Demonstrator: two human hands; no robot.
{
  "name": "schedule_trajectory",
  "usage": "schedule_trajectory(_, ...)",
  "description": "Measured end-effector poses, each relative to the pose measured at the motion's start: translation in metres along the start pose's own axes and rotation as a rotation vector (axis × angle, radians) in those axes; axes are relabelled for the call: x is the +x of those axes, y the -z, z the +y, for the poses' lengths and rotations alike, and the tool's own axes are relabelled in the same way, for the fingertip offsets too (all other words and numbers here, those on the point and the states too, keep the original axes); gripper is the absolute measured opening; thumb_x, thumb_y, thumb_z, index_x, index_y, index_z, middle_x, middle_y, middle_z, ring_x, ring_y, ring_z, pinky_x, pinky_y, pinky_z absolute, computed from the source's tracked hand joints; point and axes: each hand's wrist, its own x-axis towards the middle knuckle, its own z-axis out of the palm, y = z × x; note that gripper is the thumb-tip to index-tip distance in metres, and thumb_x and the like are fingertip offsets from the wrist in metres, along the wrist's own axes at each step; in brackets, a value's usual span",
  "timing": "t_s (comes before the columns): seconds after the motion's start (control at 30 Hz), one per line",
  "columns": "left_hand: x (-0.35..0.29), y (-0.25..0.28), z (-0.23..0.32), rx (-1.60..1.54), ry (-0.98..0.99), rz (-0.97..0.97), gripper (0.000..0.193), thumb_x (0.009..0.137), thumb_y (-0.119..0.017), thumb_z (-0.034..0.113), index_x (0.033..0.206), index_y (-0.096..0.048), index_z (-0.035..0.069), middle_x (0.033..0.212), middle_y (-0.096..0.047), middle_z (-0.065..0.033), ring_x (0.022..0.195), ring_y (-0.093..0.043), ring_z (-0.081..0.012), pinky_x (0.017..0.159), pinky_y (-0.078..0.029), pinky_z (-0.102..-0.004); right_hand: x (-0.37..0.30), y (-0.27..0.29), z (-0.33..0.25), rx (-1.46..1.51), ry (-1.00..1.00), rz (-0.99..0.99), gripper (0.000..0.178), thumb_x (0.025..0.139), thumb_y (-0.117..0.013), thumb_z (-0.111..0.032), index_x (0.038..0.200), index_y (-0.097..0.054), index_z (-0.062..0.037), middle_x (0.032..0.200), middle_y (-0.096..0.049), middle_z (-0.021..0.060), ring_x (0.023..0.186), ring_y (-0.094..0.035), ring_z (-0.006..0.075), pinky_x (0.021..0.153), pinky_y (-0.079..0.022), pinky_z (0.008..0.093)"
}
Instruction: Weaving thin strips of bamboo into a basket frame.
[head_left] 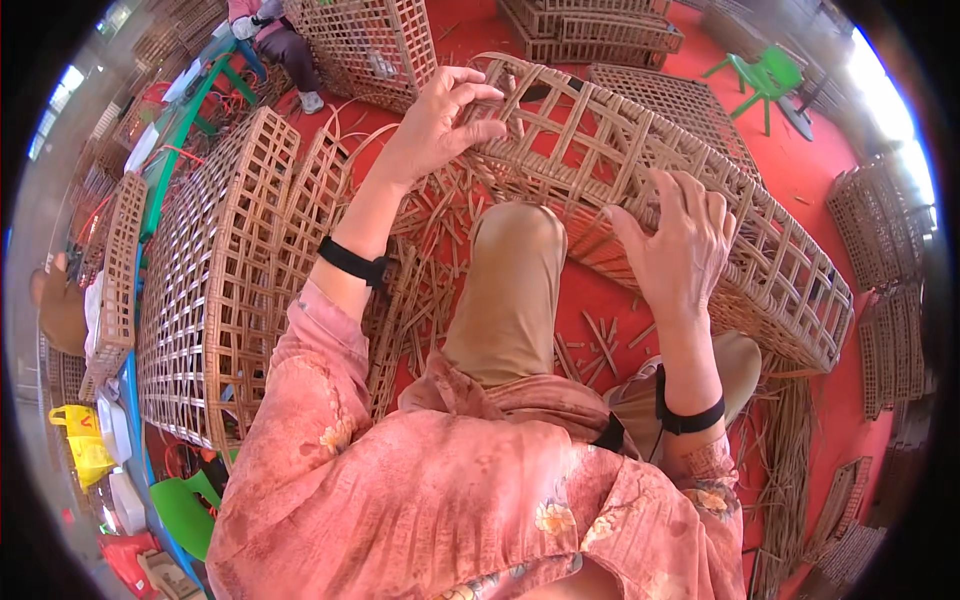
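Observation:
A long open-weave wicker basket frame (540, 165) lies slantwise in front of my knees, running from upper middle to right. At its left end is my left hand (445, 125), thumb and fingers apart, close to the corner. A short strip stub shows by the thumb tip; whether they touch I cannot tell. My right hand (685, 235) is over the near side of the frame, thumb spread away from raised, slightly bent fingers. Nothing shows in its grasp. Both wrists wear black bands.
Tall wicker baskets (180, 290) stand at my left. Cut strips (440, 270) litter the red floor around my knee, and a bundle of long strips (785, 470) lies at lower right. A green chair (765, 80) stands far right. Another person (285, 45) sits far left beside a large basket.

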Motion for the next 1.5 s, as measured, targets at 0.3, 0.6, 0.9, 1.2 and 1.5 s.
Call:
schedule_trajectory(0.3,0.000,0.009,0.012,0.003,0.113,-0.265,0.086,0.064,-0.091,0.032,0.139,-0.052,0.020,0.148,-0.033,-0.0146,0.138,-0.036,-0.0351,0.111,-0.037,-0.0456,0.028,-0.026,-0.028,0.170,0.168,-0.129,0.067,0.068,-0.083,-0.032,0.124,-0.058,-0.0071,0.121,-0.058,0.0085,0.109,-0.055,0.0284,0.095,-0.040,0.0436)
schedule_trajectory(0.6,-0.006,0.008,-0.001,-0.067,0.151,-0.248,0.067,0.065,-0.089,0.025,0.125,-0.062,0.016,0.148,-0.038,-0.0159,0.138,-0.039,-0.0338,0.108,-0.039,-0.0441,0.048,-0.046,-0.040,0.030,0.160,-0.209,0.058,0.067,-0.081,-0.025,0.119,-0.063,-0.0076,0.103,-0.064,0.0072,0.102,-0.058,0.0267,0.093,-0.039,0.0430)
schedule_trajectory(0.9,-0.018,-0.006,-0.015,-0.243,0.085,-0.132,0.048,0.070,-0.087,0.027,0.114,-0.072,0.015,0.149,-0.041,-0.0186,0.137,-0.042,-0.0345,0.109,-0.038,-0.0454,0.030,-0.056,-0.042,0.099,0.202,-0.080,0.039,0.071,-0.079,-0.020,0.108,-0.069,-0.0156,0.092,-0.061,0.0032,0.092,-0.057,0.0222,0.086,-0.039,0.0401)
schedule_trajectory(1.2,-0.022,-0.006,-0.012,0.024,-0.103,-0.020,0.049,0.074,-0.082,0.038,0.116,-0.071,0.016,0.149,-0.043,-0.0163,0.134,-0.046,-0.0330,0.108,-0.038,-0.0469,0.015,-0.067,-0.040,0.182,0.171,0.100,0.039,0.068,-0.083,-0.023,0.105,-0.070,-0.0156,0.102,-0.062,0.0001,0.095,-0.056,0.0219,0.087,-0.041,0.0384)
schedule_trajectory(1.5,-0.005,-0.013,0.029,0.277,-0.326,0.007,0.045,0.067,-0.085,0.031,0.105,-0.070,0.013,0.131,-0.056,-0.0048,0.125,-0.048,-0.0267,0.104,-0.036,-0.0437,0.044,-0.052,-0.056,0.142,0.171,-0.099,0.035,0.069,-0.082,-0.020,0.099,-0.067,-0.0089,0.103,-0.057,0.0064,0.100,-0.055,0.0270,0.086,-0.042,0.0428)
